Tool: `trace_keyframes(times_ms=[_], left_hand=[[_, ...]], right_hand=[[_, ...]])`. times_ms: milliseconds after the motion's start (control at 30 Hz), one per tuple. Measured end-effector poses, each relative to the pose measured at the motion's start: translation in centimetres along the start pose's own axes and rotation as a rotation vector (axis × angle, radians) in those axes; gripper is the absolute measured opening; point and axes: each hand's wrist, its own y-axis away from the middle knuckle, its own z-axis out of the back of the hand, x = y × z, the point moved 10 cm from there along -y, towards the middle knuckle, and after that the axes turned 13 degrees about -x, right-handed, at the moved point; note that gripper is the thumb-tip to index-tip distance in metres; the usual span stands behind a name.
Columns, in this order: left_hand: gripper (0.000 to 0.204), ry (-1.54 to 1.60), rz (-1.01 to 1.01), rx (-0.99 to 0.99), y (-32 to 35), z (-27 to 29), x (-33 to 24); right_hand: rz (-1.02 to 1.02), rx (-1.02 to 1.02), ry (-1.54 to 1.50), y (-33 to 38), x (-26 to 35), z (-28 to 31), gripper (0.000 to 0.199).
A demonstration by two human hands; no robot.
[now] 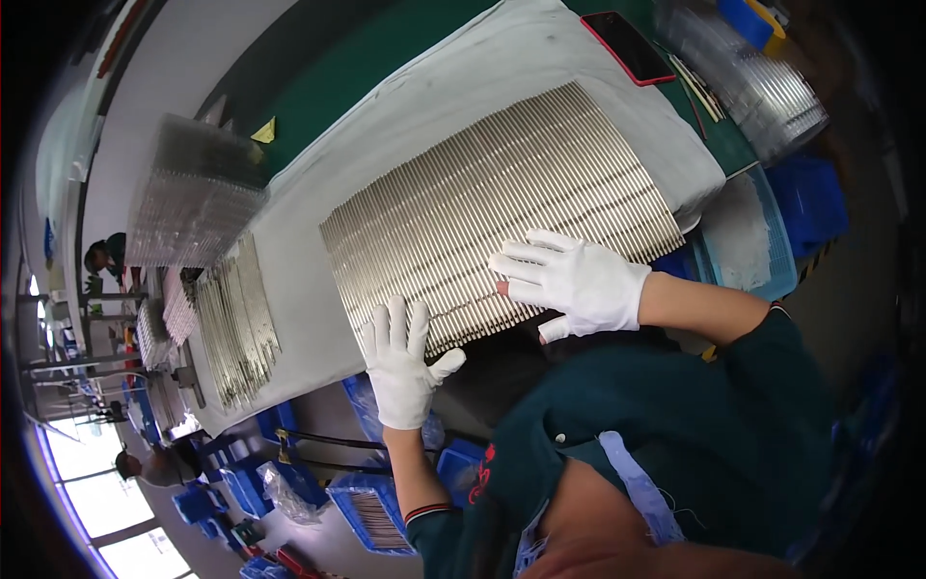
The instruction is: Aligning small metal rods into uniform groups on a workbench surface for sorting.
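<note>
A wide row of thin, shiny metal rods or strips (502, 183) lies side by side on a table covered with a white cloth (299, 270). My left hand (400, 372), in a white glove, rests at the near left edge of the row with its fingers stretched out over the ends. Over the near right part lies my right hand (577, 285), also gloved, its fingers spread and flat on the strips. One fingertip of the right glove is bare. Neither hand grips anything. To the left, a smaller batch of similar strips (236, 323) lies loosely on the cloth.
Stacked clear plastic trays (188, 193) stand at the left. At the far right are a red-edged phone (627, 46), several thin sticks (696, 89) and a clear-wrapped bundle (772, 101). A light-blue basket (783, 253) sits right; a blue crate (338, 492) sits below the table.
</note>
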Motion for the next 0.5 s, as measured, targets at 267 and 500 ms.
trace_keyframes(times_ms=[267, 500], left_hand=[[0.077, 0.212, -0.064, 0.059, -6.6, -2.5, -9.4], [0.081, 0.263, -0.079, 0.045, -9.1, -3.2, -12.2]], right_hand=[[-0.165, 0.000, 0.108, 1.9, -4.0, 3.6, 0.074], [-0.236, 0.061, 0.235, 4.8, -6.0, 4.5, 0.085]])
